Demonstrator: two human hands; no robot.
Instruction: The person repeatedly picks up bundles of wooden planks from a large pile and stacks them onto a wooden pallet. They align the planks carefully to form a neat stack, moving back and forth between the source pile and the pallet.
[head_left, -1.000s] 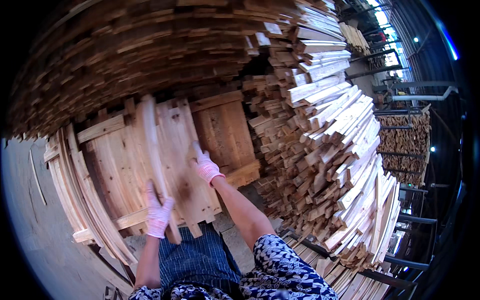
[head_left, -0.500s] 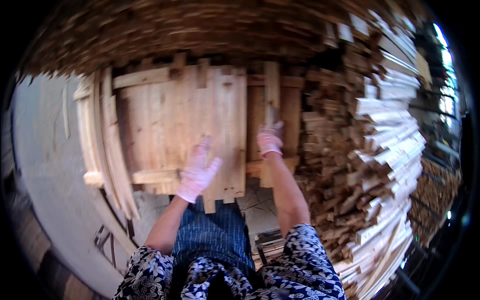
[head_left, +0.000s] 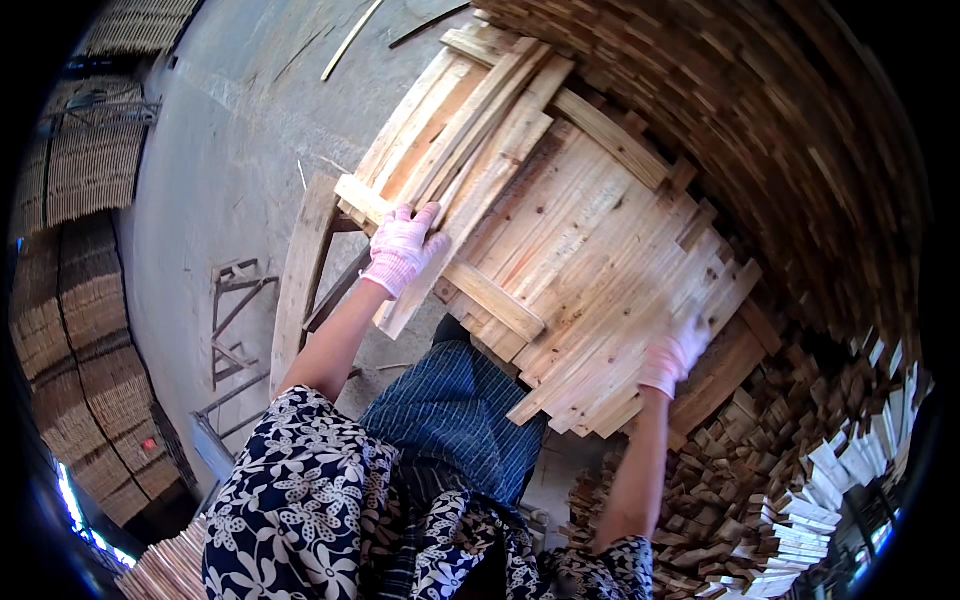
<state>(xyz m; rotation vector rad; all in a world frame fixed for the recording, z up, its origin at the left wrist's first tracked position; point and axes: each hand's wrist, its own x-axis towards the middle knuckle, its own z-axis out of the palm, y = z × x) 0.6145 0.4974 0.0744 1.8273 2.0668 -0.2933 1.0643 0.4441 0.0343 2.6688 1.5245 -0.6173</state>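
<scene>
My left hand (head_left: 402, 250), in a pink-and-white work glove, presses on the near end of a long pale board (head_left: 470, 200) lying among several loose boards on a wooden frame. My right hand (head_left: 675, 355), gloved the same way, rests against the lower edge of a panel of light wooden planks (head_left: 600, 270) that leans in front of me. A cross batten (head_left: 490, 295) runs under the planks between my two hands. Both hands are against the wood; the fingers of the right hand are partly hidden behind the plank ends.
A tall wall of stacked timber strips (head_left: 800, 130) rises at the right and top. More cut pieces (head_left: 800, 480) pile up at lower right. A metal frame (head_left: 235, 300) lies on the concrete floor (head_left: 220, 150) at left, with stacked bundles (head_left: 80, 330) beyond.
The view has swung left and tilted, so the plank panel now runs diagonally. My left hand has shifted onto a long loose board; my right hand has dropped to the panel's lower edge.
</scene>
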